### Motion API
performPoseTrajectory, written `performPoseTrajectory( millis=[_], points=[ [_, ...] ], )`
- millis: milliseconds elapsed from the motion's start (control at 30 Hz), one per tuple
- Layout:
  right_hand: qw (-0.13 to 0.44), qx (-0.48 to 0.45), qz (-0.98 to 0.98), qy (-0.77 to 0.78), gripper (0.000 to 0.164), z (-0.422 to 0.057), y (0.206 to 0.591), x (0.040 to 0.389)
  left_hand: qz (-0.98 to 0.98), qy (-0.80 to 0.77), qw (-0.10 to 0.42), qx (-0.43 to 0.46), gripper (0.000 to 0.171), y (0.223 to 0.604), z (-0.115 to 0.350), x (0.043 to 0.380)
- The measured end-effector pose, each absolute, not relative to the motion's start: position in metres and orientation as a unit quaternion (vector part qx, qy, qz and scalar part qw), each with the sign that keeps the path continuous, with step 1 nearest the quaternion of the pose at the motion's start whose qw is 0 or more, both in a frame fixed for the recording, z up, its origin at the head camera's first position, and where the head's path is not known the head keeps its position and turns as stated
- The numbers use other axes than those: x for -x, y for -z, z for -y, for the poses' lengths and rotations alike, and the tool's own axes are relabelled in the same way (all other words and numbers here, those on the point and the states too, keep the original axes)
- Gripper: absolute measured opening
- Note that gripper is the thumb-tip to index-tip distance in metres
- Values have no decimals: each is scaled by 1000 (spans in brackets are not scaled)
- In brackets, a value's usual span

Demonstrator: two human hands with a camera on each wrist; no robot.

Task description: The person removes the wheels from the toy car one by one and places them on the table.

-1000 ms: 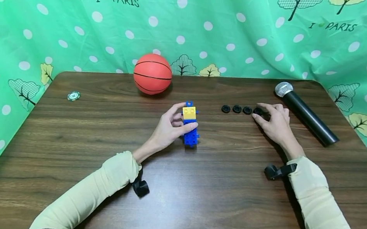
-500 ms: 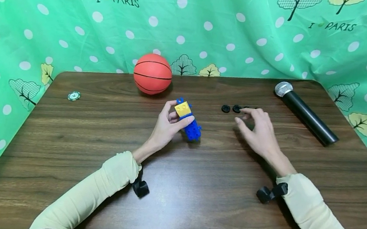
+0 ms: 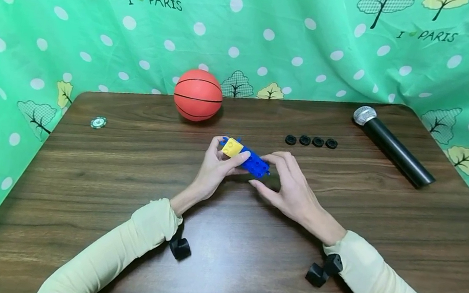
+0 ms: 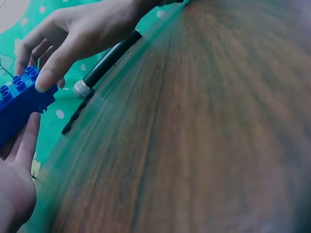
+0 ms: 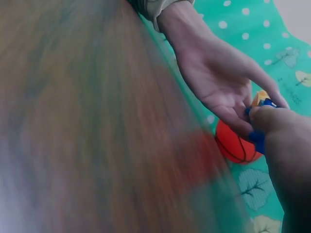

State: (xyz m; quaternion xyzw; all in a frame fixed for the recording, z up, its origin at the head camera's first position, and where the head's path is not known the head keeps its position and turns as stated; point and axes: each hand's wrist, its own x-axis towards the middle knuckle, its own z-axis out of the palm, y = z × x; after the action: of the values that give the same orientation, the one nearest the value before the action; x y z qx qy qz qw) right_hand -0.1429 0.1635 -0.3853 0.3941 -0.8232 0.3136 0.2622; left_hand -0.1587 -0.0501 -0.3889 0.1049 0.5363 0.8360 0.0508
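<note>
My left hand (image 3: 213,166) holds a toy brick vehicle body (image 3: 254,163), blue with a yellow brick (image 3: 232,147) on its left end, thumb on top and fingers at the far side. The body is tilted above the table, studs up. At its right end is my right hand (image 3: 295,195), thumb and fingers spread around that end; whether they touch it I cannot tell. In the left wrist view the right thumb (image 4: 47,79) overlaps the blue brick's corner. Several small black toy wheels (image 3: 305,140) lie in a row behind the right hand.
On the brown table (image 3: 121,185), a red basketball (image 3: 198,96) stands at the back edge. A black microphone (image 3: 396,148) lies at the back right, a green-and-white chip (image 3: 98,122) at the left. A green polka-dot cloth (image 3: 279,22) hangs behind.
My right hand has moved left from the wheels to the vehicle body, leaving the wheels in their row. My left hand has turned the body so its blue end points right.
</note>
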Motion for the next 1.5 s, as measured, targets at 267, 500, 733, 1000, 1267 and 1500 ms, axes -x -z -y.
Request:
performPoseTrajectory(
  millis=[267, 500, 733, 1000, 1267, 1500],
  points=[
    [290, -401, 806, -324, 42, -162, 387, 144, -539, -832, 54, -124, 41, 389, 54, 156],
    [297, -399, 790, -359, 48, -168, 383, 145, -629, -753, 34, -192, 42, 382, 73, 161],
    [283, -393, 779, -399, 48, -176, 383, 145, -698, -669, 7, -254, 47, 379, 91, 162],
    [252, -410, 767, -426, 41, -178, 383, 143, -759, -575, -56, -300, 44, 381, 111, 156],
    [213, -408, 776, -432, 53, -175, 383, 140, -774, -506, -142, -353, 40, 389, 121, 150],
    [188, -394, 786, -438, 57, -173, 384, 138, -777, -502, -146, -351, 39, 395, 128, 145]
  ],
)
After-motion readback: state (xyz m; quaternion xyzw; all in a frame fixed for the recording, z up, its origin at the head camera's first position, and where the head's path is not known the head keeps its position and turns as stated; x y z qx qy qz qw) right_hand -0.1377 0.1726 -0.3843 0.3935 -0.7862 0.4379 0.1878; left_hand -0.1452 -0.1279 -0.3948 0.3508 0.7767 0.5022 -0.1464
